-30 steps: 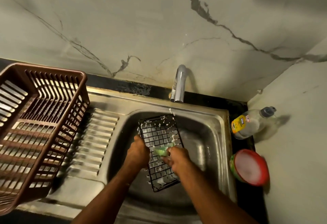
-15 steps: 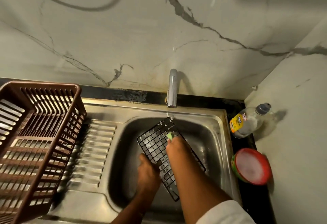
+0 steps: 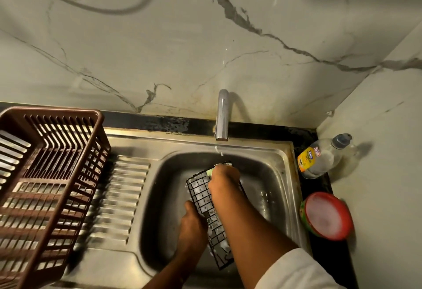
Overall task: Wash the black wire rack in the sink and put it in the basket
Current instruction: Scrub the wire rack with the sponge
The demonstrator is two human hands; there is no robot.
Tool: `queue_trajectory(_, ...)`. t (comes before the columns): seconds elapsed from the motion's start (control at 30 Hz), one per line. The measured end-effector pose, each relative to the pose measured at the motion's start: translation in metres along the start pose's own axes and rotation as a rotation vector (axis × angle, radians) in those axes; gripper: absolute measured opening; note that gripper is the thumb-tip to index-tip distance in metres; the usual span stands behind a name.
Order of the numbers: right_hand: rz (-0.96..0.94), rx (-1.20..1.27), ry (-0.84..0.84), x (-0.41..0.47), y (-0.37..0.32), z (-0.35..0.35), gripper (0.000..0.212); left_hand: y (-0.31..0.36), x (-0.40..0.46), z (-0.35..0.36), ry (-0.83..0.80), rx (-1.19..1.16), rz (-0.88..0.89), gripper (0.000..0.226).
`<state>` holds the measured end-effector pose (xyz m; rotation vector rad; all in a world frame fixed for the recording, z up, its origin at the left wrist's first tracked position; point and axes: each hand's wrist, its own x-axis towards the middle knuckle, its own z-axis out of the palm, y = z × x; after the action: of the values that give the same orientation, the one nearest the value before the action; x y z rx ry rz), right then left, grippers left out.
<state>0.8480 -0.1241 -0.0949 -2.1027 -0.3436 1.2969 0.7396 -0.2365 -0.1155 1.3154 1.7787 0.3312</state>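
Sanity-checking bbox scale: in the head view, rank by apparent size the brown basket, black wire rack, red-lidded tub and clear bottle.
1. Brown slatted plastic basket, cut off at the frame edge.
2. Black wire grid rack, partly hidden by the hands.
3. Round red-lidded tub and clear plastic bottle with yellow label: they look alike, so unranked.
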Motion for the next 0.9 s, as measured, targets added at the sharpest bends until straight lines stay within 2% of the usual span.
queue_trajectory(0.03,0.023,0.174,0.026,0.001,0.002,0.001,0.03,-0.001,0.0,0.0,-0.007,-0.009,-0.015,0.022)
queue_trajectory(0.1,0.031,-0.004,0.132,0.013,0.007,0.009,0.025,-0.002,0.006,-0.001,-0.012,-0.028,-0.032,0.02)
queue_trajectory(0.17,-0.118,-0.041,0.111,0.003,0.017,0.017,0.021,0.001,0.011,-0.003,-0.027,-0.032,0.005,0.018)
queue_trajectory(0.33,-0.45,-0.275,-0.085,-0.02,0.03,0.026,0.014,0.01,0.022,-0.004,-0.031,-0.074,0.091,0.017)
queue_trajectory(0.43,-0.565,-0.364,-0.218,-0.017,0.029,0.016,0.019,0.001,0.03,-0.006,-0.023,-0.048,0.076,0.022)
queue_trajectory(0.47,-0.591,-0.372,-0.267,-0.013,0.03,0.011,0.015,-0.003,0.033,-0.007,-0.029,-0.052,0.07,0.024)
queue_trajectory(0.53,-0.604,-0.379,-0.325,-0.011,0.03,-0.002,0.018,-0.009,0.034,-0.01,-0.047,-0.068,0.063,0.026)
queue_trajectory(0.63,-0.604,-0.373,-0.324,-0.009,0.034,-0.023,0.019,-0.011,0.028,-0.015,-0.086,-0.045,0.083,0.027)
queue_trajectory(0.9,-0.603,-0.502,-0.157,-0.015,0.081,-0.071,0.021,0.005,0.009,-0.029,-0.125,-0.163,0.058,0.016)
